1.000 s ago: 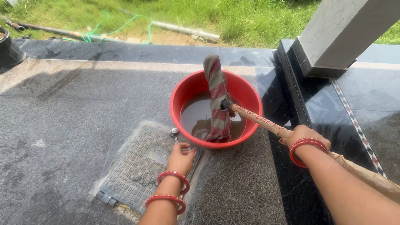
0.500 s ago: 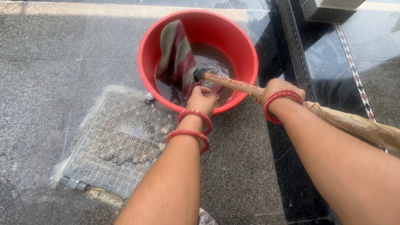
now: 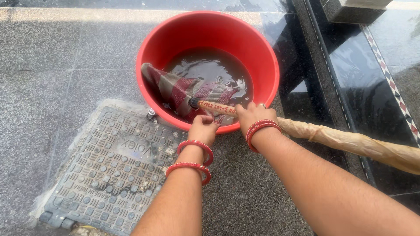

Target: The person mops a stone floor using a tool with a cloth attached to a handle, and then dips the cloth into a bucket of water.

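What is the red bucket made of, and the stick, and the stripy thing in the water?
The red bucket looks like smooth, shiny plastic. The stick seems wooden, though crinkly tan wrapping hides most of it. The stripy cloth is woven fabric, soaked and limp in the murky water.

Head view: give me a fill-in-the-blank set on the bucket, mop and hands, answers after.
1. The bucket is coloured ____.
2. The right hand grips the mop's ____.
3. The striped cloth hangs partly over the bucket's ____ and partly in the dirty water.
4. The left hand is at the bucket's near rim, beside a grey metal ____ set in the floor.

Answers: red; handle; rim; cover
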